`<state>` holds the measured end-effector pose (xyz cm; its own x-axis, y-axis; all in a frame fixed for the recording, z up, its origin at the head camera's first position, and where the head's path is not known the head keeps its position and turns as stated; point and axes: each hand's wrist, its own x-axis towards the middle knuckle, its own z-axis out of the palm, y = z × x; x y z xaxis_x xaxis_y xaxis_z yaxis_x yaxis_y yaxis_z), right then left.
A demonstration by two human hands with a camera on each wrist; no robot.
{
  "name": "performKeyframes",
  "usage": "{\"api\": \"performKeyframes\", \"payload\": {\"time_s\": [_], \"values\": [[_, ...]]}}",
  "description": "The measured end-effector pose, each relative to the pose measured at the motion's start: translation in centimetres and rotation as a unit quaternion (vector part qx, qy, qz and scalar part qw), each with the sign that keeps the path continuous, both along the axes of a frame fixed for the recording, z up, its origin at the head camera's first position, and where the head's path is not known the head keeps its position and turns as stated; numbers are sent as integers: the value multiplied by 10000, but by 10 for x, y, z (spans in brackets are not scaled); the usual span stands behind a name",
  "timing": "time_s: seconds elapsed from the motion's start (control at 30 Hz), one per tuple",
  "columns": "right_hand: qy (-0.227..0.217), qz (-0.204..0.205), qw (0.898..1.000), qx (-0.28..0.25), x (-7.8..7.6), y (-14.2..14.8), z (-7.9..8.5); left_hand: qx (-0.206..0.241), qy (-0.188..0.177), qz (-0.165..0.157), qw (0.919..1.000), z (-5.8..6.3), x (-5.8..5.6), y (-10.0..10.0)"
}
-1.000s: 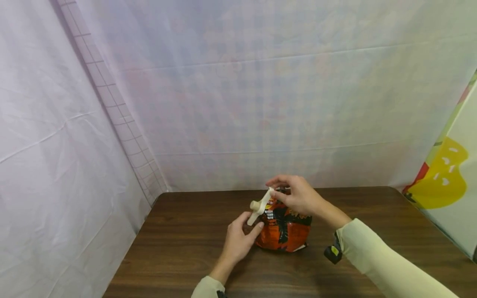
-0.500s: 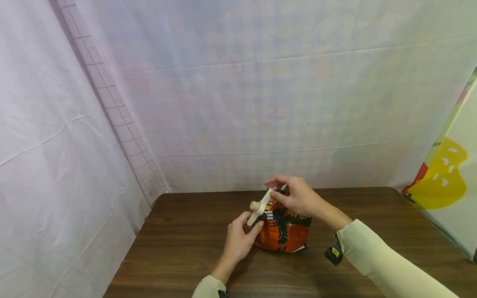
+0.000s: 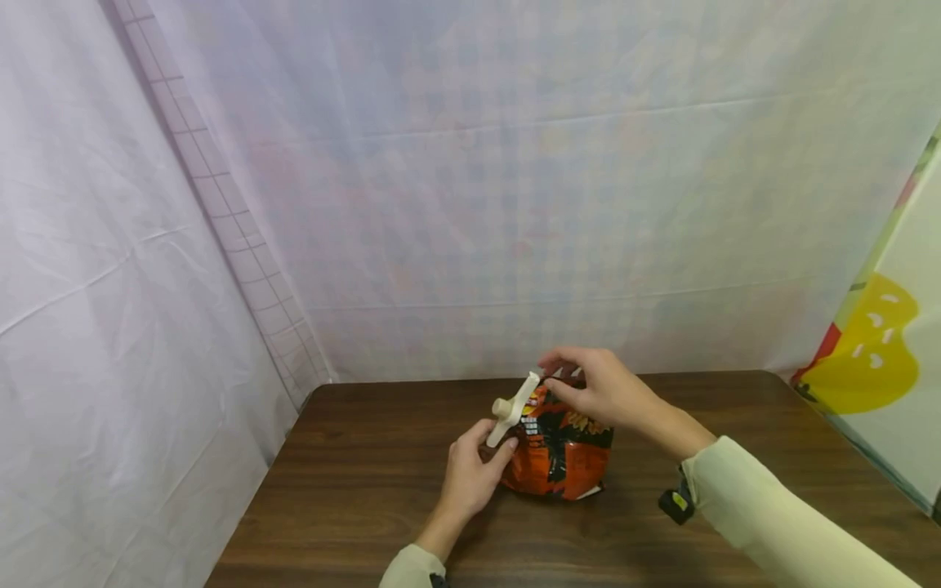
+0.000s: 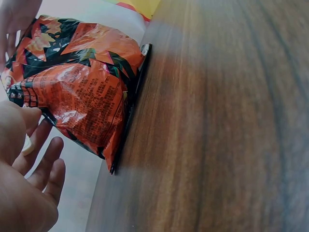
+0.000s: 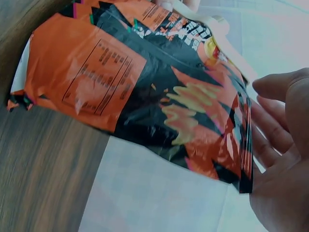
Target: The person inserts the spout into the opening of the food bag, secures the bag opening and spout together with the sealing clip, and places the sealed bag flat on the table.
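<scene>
An orange-and-black snack bag (image 3: 562, 457) stands on the wooden table with its printed side toward me. Along its upper left edge runs a cream-white bag clip (image 3: 523, 398) with a round knob sticking out of its middle. My left hand (image 3: 470, 472) pinches the lower end of this clip between thumb and fingers; in the left wrist view the fingers (image 4: 42, 166) show beside the bag. By the clip's upper end is my right hand (image 3: 599, 388), thumb and fingers loosely bent and apart. The right wrist view puts its thumb (image 5: 277, 87) beside the bag's top edge.
The dark wooden table (image 3: 353, 490) extends around the bag on all sides. A pale checked curtain (image 3: 515, 204) hangs behind it, with a white curtain (image 3: 95, 327) at the left. A yellow shape (image 3: 867, 359) is printed on a panel at the right.
My right hand has let go of the clip's upper end and shifted slightly right. The left hand and the clip have hardly moved.
</scene>
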<state>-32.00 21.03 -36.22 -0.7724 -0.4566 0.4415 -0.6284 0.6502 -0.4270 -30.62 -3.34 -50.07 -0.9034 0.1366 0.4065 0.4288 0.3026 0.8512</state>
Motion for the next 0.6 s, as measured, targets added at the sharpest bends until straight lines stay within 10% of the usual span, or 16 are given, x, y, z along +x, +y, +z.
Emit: {"api": "performKeyframes", "payload": {"time_s": [0.6], "values": [[18,-280,9996,-46,13,38,-15,-19,63,44,10000,-1,2,4]]}}
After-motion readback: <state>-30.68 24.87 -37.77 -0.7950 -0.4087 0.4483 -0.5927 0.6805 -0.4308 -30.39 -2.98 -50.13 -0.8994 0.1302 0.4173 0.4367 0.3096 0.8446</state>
